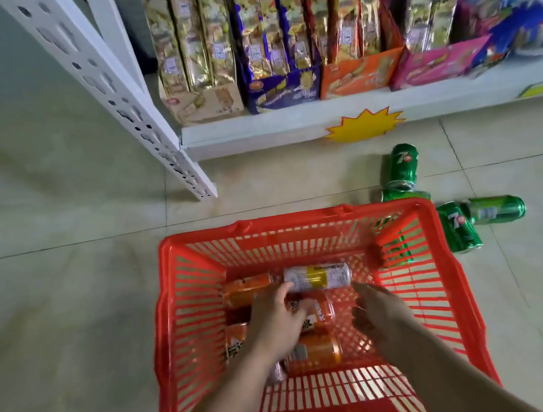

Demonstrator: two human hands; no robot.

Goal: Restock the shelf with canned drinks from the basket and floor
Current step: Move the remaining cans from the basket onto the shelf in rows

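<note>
Cans lie loose on their sides in the bottom of the red basket [303, 225], and that is where trouble starts: several orange cans [317, 352] are packed against each other with a white and yellow can [321, 277] lying across the far end, so lifting one may set its neighbours rolling. Both hands are down inside the basket. The left hand [274, 319] lies over the orange cans with its fingers reaching to the end of the white and yellow can; whether it has a firm hold on anything I cannot tell, since the hand hides what is under the palm. The right hand [380, 309] hovers over the basket floor with loosely curled fingers and appears to hold nothing. A shallow fingertip hold on a round, smooth can could slip on the way up, and a dropped can would dent or roll off across the tiled floor [64, 267]. Four green cans [404, 162] already lie on that floor beside the basket's right wall, near where a foot or the basket might knock them further away. The low shelf [253, 127] ahead is filled with snack boxes [277, 49] right to its front edge, so a can set there has little room and could tip off.
</note>
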